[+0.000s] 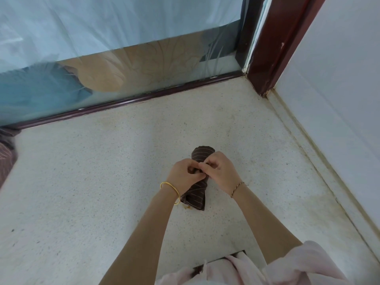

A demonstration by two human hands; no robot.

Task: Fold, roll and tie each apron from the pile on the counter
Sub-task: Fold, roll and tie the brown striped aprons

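A speckled pale stone table fills a corner below a frosted glass partition framed in dark red wood. A rolled brown pinstriped apron lies near the table's middle. The left hand, a gold bangle at its wrist, and the right hand meet over the roll, fingers curled, pinching its fabric.

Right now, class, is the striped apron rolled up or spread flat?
Rolled up: the striped apron is a bundle on the counter, left hand and right hand pinching its middle.
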